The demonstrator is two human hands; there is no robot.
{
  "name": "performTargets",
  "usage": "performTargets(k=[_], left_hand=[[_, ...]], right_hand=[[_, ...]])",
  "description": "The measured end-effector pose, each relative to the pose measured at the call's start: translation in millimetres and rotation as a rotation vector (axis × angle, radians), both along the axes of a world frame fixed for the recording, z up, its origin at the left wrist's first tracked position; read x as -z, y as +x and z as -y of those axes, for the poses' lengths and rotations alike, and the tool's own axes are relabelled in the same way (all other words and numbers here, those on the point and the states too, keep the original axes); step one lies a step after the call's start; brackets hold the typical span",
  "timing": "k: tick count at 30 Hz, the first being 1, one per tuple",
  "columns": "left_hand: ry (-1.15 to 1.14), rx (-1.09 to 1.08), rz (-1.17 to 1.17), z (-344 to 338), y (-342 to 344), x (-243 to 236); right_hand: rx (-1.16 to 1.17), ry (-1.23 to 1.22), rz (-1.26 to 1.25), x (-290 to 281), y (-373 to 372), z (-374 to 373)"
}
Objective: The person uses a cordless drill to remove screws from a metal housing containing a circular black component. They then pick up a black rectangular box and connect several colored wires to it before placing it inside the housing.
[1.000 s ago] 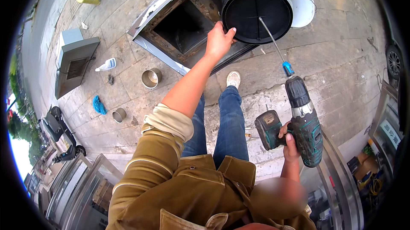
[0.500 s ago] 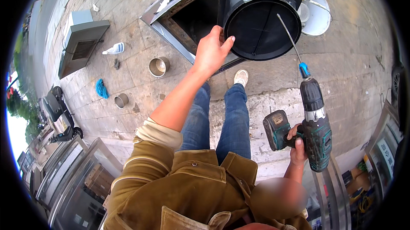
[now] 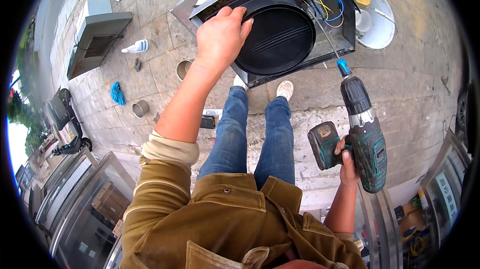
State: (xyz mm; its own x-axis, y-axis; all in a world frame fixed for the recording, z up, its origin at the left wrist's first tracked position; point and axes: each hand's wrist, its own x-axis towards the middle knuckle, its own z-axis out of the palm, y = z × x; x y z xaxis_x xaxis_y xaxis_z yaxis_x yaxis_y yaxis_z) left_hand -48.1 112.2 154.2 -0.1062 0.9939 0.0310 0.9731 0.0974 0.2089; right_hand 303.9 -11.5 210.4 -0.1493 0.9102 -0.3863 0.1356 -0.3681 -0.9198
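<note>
My left hand is closed on the left side of a black round duct collar with a flap inside. The collar sits within an open metal hood body, lying on the ground in front of my feet. Beside the collar, a bundle of coloured wires shows inside the body. My right hand grips a cordless drill by its handle. Its long thin bit, with a blue sleeve, points up at the hood body's right portion; whether the tip touches anything I cannot tell.
A white bucket with items inside stands right of the hood body. To the left are a grey hood panel, a spray bottle, a blue cloth and metal cups. A scooter is parked farther left.
My left hand has moved left with the collar, which has shifted left and down into the hood body. The wires have come into sight. The drill has shifted slightly left and up.
</note>
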Motion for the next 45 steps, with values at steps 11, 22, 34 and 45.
performTargets(k=[11, 22, 34, 45], left_hand=[[-0.008, -0.042, -0.042, -4.9, -26.6, 30.7], [-0.032, -0.053, -0.031, -8.1, -37.1, 44.8], [-0.017, -0.055, 0.011, -6.2, -35.3, 41.0], [-0.009, -0.048, 0.046, -1.5, -34.9, 42.2]], right_hand=[[-0.128, 0.037, 0.413, 18.3, -23.7, -55.9], [-0.199, 0.004, 0.39, 11.2, -92.7, -115.0], [-0.221, 0.065, 0.388, 20.8, -97.8, -120.7], [-0.22, 0.007, 0.432, 20.4, -97.6, -119.0]])
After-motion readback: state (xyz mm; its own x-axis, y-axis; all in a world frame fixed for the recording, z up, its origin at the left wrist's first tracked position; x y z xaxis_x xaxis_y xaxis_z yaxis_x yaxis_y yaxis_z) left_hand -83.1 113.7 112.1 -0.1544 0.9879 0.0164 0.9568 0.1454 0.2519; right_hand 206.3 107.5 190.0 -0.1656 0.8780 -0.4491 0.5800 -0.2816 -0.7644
